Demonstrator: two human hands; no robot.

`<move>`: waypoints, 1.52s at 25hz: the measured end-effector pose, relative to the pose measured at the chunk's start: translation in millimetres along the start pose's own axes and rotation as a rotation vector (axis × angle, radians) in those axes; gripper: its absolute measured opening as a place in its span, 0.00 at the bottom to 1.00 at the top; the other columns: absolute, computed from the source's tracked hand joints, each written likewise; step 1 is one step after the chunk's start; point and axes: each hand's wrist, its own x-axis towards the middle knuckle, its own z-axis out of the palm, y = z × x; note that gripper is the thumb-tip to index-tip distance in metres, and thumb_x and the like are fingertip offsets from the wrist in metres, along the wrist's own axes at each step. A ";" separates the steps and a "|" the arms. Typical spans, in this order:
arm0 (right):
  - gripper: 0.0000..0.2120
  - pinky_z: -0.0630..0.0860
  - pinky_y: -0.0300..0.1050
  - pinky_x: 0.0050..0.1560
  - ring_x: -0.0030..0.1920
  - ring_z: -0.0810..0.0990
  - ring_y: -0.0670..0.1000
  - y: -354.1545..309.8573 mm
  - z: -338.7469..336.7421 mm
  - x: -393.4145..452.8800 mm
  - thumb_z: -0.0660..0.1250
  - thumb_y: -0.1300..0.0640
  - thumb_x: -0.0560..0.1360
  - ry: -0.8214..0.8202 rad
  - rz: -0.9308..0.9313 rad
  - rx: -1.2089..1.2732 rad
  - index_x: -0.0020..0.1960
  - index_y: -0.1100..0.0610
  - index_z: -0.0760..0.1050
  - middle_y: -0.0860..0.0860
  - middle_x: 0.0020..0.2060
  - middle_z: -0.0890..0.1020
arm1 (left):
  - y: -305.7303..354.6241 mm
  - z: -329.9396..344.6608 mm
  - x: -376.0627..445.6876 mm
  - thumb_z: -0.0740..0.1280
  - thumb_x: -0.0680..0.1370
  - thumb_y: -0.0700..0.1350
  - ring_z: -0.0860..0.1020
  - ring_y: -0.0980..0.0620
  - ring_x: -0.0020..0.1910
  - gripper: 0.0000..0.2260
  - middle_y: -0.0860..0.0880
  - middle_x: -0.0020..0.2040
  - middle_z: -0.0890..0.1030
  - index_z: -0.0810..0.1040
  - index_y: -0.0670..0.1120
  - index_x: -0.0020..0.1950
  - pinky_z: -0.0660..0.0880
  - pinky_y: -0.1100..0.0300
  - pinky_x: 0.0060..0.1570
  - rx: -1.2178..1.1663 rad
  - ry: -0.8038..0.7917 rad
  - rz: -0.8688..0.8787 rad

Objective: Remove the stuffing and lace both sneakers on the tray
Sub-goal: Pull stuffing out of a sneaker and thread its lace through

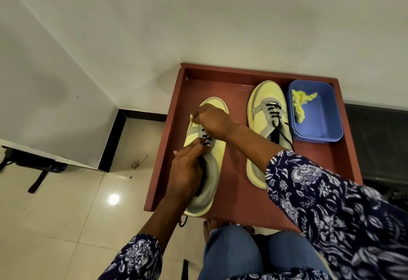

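One pale-yellow leather sneaker (268, 129) near the red wooden tray's (234, 193) far edge looks laced; both hands, left hand (187, 169) and right hand (212, 121), pinch the black lace (206, 139) on the half-laced second sneaker (207, 182).

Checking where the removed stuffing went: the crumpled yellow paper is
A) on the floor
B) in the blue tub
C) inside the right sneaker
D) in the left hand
B: the crumpled yellow paper lies inside the blue tub, which sits on the tray beside the right sneaker.

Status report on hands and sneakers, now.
Left hand pinching black lace on left sneaker. Right hand gripping near its toe. Right sneaker partly laced. Nothing obstructing.
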 end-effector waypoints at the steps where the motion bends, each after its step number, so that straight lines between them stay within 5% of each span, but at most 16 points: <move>1: 0.15 0.75 0.53 0.57 0.59 0.75 0.59 2.3 -2.9 1.7 0.57 0.64 0.78 0.006 0.000 0.006 0.60 0.64 0.75 0.60 0.57 0.78 | -0.1 -0.1 -0.2 0.61 0.73 0.27 0.70 0.65 0.52 0.13 0.43 0.50 0.81 0.80 0.39 0.52 0.64 0.84 0.53 -0.010 -0.002 -0.007; 5: 0.16 0.71 0.49 0.59 0.62 0.73 0.59 20.4 -11.6 2.3 0.53 0.62 0.79 0.065 0.139 0.038 0.62 0.64 0.73 0.59 0.60 0.76 | -2.6 1.7 -1.3 0.62 0.74 0.29 0.74 0.58 0.54 0.13 0.45 0.54 0.80 0.80 0.41 0.54 0.67 0.78 0.56 -0.013 -0.015 -0.044; 11: 0.17 0.70 0.50 0.55 0.59 0.71 0.62 8.2 -0.7 -21.1 0.54 0.68 0.75 0.162 0.516 0.272 0.63 0.66 0.70 0.62 0.60 0.71 | 0.6 0.4 -1.1 0.60 0.73 0.32 0.73 0.61 0.53 0.12 0.44 0.53 0.81 0.80 0.40 0.52 0.69 0.74 0.53 0.025 -0.015 -0.013; 15: 0.22 0.72 0.48 0.56 0.58 0.73 0.62 -12.8 14.9 -43.6 0.57 0.70 0.72 0.341 0.578 0.425 0.65 0.65 0.70 0.62 0.59 0.72 | 6.4 -1.4 0.4 0.60 0.72 0.30 0.72 0.58 0.52 0.12 0.43 0.50 0.82 0.80 0.39 0.49 0.64 0.81 0.53 0.019 -0.012 -0.016; 21: 0.24 0.70 0.47 0.62 0.61 0.72 0.59 -44.3 31.7 -69.6 0.59 0.69 0.73 0.371 0.647 0.589 0.69 0.63 0.66 0.61 0.62 0.71 | 7.2 -3.2 1.4 0.60 0.71 0.27 0.73 0.55 0.51 0.13 0.41 0.47 0.82 0.80 0.37 0.48 0.63 0.84 0.52 0.017 -0.015 -0.010; 24: 0.21 0.66 0.40 0.60 0.60 0.72 0.58 -60.0 37.8 -87.1 0.59 0.69 0.74 0.361 0.675 0.658 0.67 0.63 0.69 0.61 0.59 0.73 | 4.7 -1.9 0.8 0.60 0.73 0.29 0.75 0.61 0.49 0.12 0.41 0.49 0.82 0.80 0.37 0.49 0.64 0.82 0.54 0.006 -0.022 -0.023; 27: 0.21 0.61 0.28 0.54 0.60 0.73 0.57 -73.7 37.8 -105.0 0.59 0.70 0.74 0.415 0.731 0.743 0.66 0.63 0.71 0.60 0.59 0.75 | 1.6 -0.4 0.0 0.60 0.74 0.30 0.75 0.55 0.51 0.11 0.42 0.51 0.82 0.80 0.39 0.50 0.68 0.75 0.53 0.005 -0.029 -0.036; 32: 0.21 0.64 0.38 0.61 0.62 0.73 0.58 -61.7 33.8 -93.3 0.57 0.68 0.75 0.402 0.929 0.833 0.66 0.60 0.71 0.59 0.61 0.76 | -0.2 -0.4 -1.0 0.61 0.74 0.30 0.75 0.52 0.54 0.12 0.42 0.54 0.81 0.80 0.39 0.52 0.70 0.59 0.58 0.017 -0.031 -0.039; 38: 0.15 0.74 0.50 0.55 0.53 0.78 0.59 -35.1 13.7 -60.4 0.58 0.68 0.75 0.461 1.060 0.987 0.58 0.63 0.77 0.62 0.54 0.81 | 0.7 -0.7 -1.1 0.58 0.73 0.34 0.74 0.55 0.53 0.13 0.43 0.52 0.82 0.81 0.39 0.51 0.69 0.69 0.55 -0.001 -0.032 -0.040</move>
